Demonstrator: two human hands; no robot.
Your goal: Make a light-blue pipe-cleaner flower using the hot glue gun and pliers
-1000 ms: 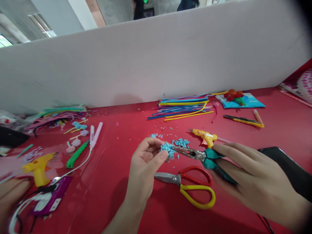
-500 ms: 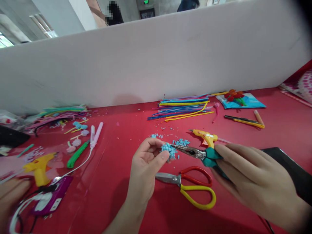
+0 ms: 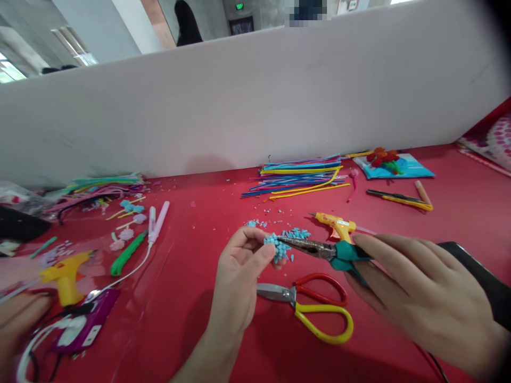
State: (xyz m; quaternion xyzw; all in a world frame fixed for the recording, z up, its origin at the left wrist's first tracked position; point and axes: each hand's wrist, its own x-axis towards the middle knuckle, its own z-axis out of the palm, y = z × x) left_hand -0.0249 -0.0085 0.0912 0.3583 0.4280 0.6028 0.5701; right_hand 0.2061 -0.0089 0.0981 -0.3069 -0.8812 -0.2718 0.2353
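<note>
Between the thumb and fingers of my left hand (image 3: 239,271) is a small cluster of light blue pipe-cleaner pieces (image 3: 278,248). My right hand (image 3: 423,298) is closed round the green handles of needle-nose pliers (image 3: 315,248). The plier tips touch the cluster from the right; whether they pinch a piece I cannot tell. Just behind lies a loose pile of blue cut pieces (image 3: 297,233). Scissors (image 3: 295,296) with one red and one yellow handle rest on the red table below the pliers.
Behind the pliers lies a yellow glue gun (image 3: 337,225). Pipe cleaners (image 3: 299,175) are bundled near the white partition (image 3: 239,106). At left are another glue gun (image 3: 67,274), a purple power strip (image 3: 90,324), a green cutter (image 3: 128,252) and another person's hand (image 3: 24,314).
The pliers and my right hand have shifted very slightly, with the tips still at the blue cluster. My left hand keeps its hold, almost unmoved.
</note>
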